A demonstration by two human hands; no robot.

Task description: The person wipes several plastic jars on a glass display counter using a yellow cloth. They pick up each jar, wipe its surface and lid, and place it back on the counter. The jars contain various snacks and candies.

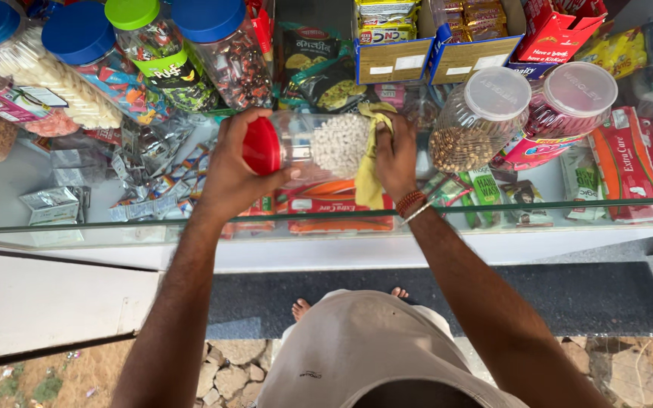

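1. Overhead, blue-lidded sweet jars (77, 68) crowd the glass table's (77, 227) far left; white-lidded jars (485, 113) and yellow cartons (394, 45) stand far right.
2. Left hand (232, 170) grasps a red-capped clear jar (311, 142) lying sideways.
3. Right hand (396, 155) presses a yellow cloth (368, 177) against the jar's base.

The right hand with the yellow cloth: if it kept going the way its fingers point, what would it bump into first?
Probably the dark snack packets just beyond the right hand and its yellow cloth, though depth is hard to judge from above.
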